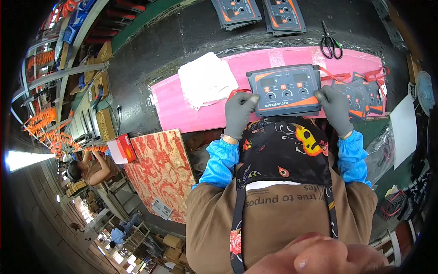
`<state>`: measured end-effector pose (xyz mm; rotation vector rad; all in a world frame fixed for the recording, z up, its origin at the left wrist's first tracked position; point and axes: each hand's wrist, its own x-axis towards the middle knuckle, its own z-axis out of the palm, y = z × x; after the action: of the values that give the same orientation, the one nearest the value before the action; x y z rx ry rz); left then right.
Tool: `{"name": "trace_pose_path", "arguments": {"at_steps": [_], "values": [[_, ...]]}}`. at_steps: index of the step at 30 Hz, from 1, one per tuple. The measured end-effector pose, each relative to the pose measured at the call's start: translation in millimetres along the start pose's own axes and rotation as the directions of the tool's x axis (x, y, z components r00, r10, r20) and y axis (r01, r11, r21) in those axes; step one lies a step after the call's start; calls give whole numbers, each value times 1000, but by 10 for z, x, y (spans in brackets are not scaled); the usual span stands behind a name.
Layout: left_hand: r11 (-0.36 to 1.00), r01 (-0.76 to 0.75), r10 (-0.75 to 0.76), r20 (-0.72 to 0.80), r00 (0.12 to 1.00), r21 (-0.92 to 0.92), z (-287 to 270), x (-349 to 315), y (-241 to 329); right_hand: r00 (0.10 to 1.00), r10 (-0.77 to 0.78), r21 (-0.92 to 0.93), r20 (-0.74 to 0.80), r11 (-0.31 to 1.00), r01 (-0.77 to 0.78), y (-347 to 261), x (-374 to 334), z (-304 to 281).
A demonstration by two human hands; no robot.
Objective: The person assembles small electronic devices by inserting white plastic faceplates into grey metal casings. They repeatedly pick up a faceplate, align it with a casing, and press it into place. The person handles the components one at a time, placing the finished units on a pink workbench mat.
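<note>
A dark grey and orange control panel plate (pixel 285 90), with round dial holes and small windows, is held level over the pink sheet (pixel 171 107) at the near edge of the bench. Other plates seem to lie stacked beneath it. My left hand (pixel 239 113), in a grey glove, closes on its left edge, thumb on top. On the right edge my right hand (pixel 335 109), gloved alike, pinches the near corner. Left of the plate lies a pile of white paper sheets (pixel 205 78). Several similar panels (pixel 358 98) with red ribbons rest beside my right hand.
Black-handled scissors (pixel 331 47) lie at the far right of the pink sheet. Two stacks of panels (pixel 237 11) sit at the bench's far edge. A red-patterned board (pixel 157 171) stands at left, near a red box (pixel 123 148). A person (pixel 93 169) works farther left.
</note>
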<state>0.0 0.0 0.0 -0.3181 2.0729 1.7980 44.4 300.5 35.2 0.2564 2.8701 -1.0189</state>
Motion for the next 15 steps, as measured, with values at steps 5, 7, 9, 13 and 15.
{"name": "trace_pose_path", "arguments": {"at_steps": [5, 7, 9, 13, 15], "values": [[1000, 30, -29, -31, 999, 7, -20, -30, 81, 1000, -4, 25, -16, 1000, 4, -6, -30, 42], [986, 36, -32, -31, 999, 161, -17, -8, 112, 999, -31, -10, -12, 999, 31, -12, -30, 17], [903, -49, 45, 20, 999, 428, -39, 33, 194, 996, -93, -99, 8, 991, 93, -14, -10, -16], [411, -246, 46, 249, 967, 878, -84, 168, 622, 952, -261, -406, 159, 862, 304, -47, 142, -128], [303, -299, 68, 292, 954, 905, -103, 130, 695, 911, -320, -480, 259, 776, 409, -106, 208, -223]]}}
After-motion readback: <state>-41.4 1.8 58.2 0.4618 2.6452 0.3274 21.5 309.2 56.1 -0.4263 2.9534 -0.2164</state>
